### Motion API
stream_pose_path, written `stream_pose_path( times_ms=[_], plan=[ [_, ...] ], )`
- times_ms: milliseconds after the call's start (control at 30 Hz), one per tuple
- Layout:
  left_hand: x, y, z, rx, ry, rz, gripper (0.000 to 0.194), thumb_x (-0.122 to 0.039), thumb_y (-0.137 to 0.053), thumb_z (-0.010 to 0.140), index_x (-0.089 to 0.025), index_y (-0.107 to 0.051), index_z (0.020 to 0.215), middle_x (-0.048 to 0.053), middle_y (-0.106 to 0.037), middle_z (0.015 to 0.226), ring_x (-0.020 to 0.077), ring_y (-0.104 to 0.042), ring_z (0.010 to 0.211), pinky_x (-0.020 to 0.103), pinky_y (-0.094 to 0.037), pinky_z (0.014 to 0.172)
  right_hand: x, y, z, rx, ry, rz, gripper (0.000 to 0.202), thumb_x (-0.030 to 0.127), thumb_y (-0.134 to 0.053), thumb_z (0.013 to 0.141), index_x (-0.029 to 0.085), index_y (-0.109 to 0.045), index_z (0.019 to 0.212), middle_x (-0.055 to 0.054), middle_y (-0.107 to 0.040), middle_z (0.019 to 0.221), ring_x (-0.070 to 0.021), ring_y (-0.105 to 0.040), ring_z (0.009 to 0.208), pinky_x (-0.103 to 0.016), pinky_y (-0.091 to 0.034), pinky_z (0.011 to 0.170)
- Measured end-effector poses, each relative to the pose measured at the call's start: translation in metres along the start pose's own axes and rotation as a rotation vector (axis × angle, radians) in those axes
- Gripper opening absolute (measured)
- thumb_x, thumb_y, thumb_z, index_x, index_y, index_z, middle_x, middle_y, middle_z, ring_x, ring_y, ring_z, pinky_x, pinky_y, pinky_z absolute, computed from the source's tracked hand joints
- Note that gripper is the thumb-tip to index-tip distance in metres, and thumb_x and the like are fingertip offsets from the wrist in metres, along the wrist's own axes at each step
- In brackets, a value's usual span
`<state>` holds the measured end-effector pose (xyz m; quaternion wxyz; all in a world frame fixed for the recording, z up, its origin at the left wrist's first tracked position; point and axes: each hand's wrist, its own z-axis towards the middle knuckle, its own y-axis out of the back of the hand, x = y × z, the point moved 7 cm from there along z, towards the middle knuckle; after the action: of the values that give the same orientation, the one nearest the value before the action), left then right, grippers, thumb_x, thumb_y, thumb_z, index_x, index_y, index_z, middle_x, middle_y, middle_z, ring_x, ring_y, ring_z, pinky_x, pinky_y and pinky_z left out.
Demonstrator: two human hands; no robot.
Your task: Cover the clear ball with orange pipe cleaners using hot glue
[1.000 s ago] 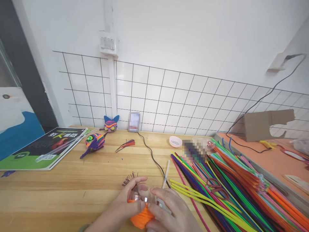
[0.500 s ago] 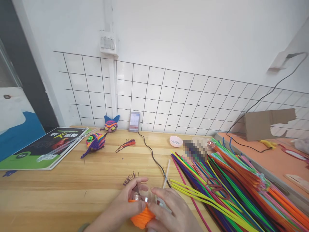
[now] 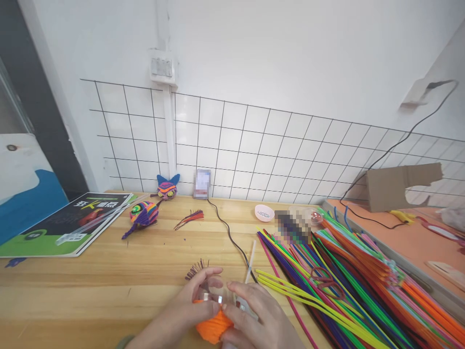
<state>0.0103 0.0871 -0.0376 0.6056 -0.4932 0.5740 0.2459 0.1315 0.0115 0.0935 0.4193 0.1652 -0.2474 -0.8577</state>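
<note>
Near the bottom middle, my left hand is wrapped round the left side of a clear plastic ball, its thumb on the front. The lower part of the ball is covered in orange pipe cleaner. From the right, my right hand closes on the same ball, fingertips against the orange rows. Thin dark stems fan out just behind my left fingers. Beside my right hand, a white stick lies on the table, and something partly hidden sits under that hand.
Multicoloured pipe cleaners with red scissors spread across the right. A pink bowl, a phone with its cable, and two striped figures stand farther back. A book lies at left.
The view has shifted very slightly. Both hands keep nearly the same hold on the ball.
</note>
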Motion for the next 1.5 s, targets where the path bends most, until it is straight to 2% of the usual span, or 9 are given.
stream_pose_path(
  times_ms=[100, 333, 633, 800, 967, 1067, 1233, 1400, 1500],
  plan=[
    [0.001, 0.002, -0.001, -0.021, 0.027, 0.013, 0.066, -0.034, -0.074, 0.055, -0.025, -0.054, 0.117, 0.008, -0.058, 0.111, 0.0287, -0.056, 0.101, 0.039, -0.042, 0.085, 0.0, -0.001, 0.0, 0.004, 0.008, 0.015, 0.016, 0.03, -0.054, 0.09, 0.018, -0.065, 0.089, -0.009, -0.071, 0.088, -0.0155, -0.069, 0.077, -0.024, -0.057, 0.069],
    [-0.002, -0.001, 0.0, -0.013, -0.022, 0.024, 0.061, -0.033, -0.073, 0.056, -0.027, -0.056, 0.115, 0.005, -0.06, 0.106, 0.0263, -0.058, 0.093, 0.039, -0.042, 0.083, 0.001, -0.001, 0.003, -0.017, 0.031, 0.017, 0.013, 0.028, -0.055, 0.089, 0.017, -0.064, 0.088, -0.01, -0.072, 0.087, -0.0157, -0.07, 0.076, -0.024, -0.057, 0.066],
    [0.0, 0.002, 0.001, -0.03, -0.008, 0.035, 0.066, -0.037, -0.074, 0.055, -0.024, -0.055, 0.117, 0.007, -0.057, 0.107, 0.0275, -0.056, 0.096, 0.038, -0.042, 0.084, -0.002, 0.0, -0.003, 0.041, -0.008, -0.037, 0.036, 0.042, -0.04, 0.096, 0.016, -0.065, 0.095, -0.007, -0.073, 0.086, -0.0154, -0.07, 0.076, -0.023, -0.058, 0.067],
    [0.002, 0.003, 0.002, -0.034, -0.018, 0.029, 0.07, -0.04, -0.077, 0.052, -0.023, -0.055, 0.117, 0.007, -0.058, 0.105, 0.0276, -0.056, 0.096, 0.036, -0.044, 0.082, -0.004, -0.001, -0.003, 0.052, -0.002, -0.029, 0.039, 0.044, -0.04, 0.095, 0.014, -0.064, 0.098, -0.008, -0.073, 0.088, -0.0149, -0.07, 0.08, -0.022, -0.057, 0.072],
    [0.004, 0.005, 0.003, -0.055, -0.034, 0.039, 0.072, -0.041, -0.079, 0.051, -0.024, -0.055, 0.117, 0.007, -0.059, 0.105, 0.0275, -0.058, 0.094, 0.036, -0.045, 0.08, -0.004, 0.0, 0.0, 0.042, -0.003, -0.031, 0.037, 0.044, -0.038, 0.096, 0.016, -0.062, 0.097, -0.006, -0.074, 0.086, -0.0145, -0.07, 0.076, -0.022, -0.057, 0.069],
    [0.001, 0.005, 0.003, -0.036, -0.054, 0.037, 0.072, -0.04, -0.078, 0.052, -0.025, -0.054, 0.118, 0.007, -0.059, 0.108, 0.0286, -0.058, 0.097, 0.037, -0.045, 0.082, -0.005, 0.001, -0.004, 0.05, 0.012, -0.053, 0.038, 0.047, -0.04, 0.095, 0.014, -0.057, 0.103, -0.008, -0.074, 0.088, -0.0167, -0.07, 0.08, -0.023, -0.057, 0.072],
    [0.001, 0.005, 0.002, -0.021, -0.063, 0.037, 0.075, -0.041, -0.079, 0.051, -0.024, -0.053, 0.119, 0.01, -0.059, 0.108, 0.0299, -0.06, 0.094, 0.039, -0.046, 0.08, -0.017, -0.001, -0.016, 0.086, -0.065, -0.108, 0.046, 0.05, -0.042, 0.092, 0.01, -0.052, 0.113, -0.014, -0.071, 0.1, -0.0218, -0.068, 0.094, -0.028, -0.057, 0.079],
    [-0.002, -0.002, 0.001, 0.026, -0.092, -0.027, 0.07, -0.033, -0.078, 0.055, -0.026, -0.051, 0.119, 0.008, -0.061, 0.109, 0.0274, -0.062, 0.091, 0.038, -0.046, 0.079, -0.016, -0.01, -0.022, 0.138, -0.047, -0.05, 0.06, 0.062, -0.044, 0.086, 0.012, -0.049, 0.119, -0.015, -0.069, 0.104, -0.0229, -0.067, 0.097, -0.03, -0.056, 0.08],
    [-0.01, -0.011, -0.001, 0.091, -0.127, -0.08, 0.07, -0.032, -0.078, 0.057, -0.027, -0.049, 0.12, 0.008, -0.065, 0.107, 0.0266, -0.064, 0.09, 0.039, -0.045, 0.082, -0.014, -0.016, -0.021, 0.191, -0.023, -0.004, 0.057, 0.06, -0.046, 0.086, 0.015, -0.048, 0.122, -0.013, -0.068, 0.107, -0.0207, -0.066, 0.099, -0.027, -0.055, 0.083]
  ],
)
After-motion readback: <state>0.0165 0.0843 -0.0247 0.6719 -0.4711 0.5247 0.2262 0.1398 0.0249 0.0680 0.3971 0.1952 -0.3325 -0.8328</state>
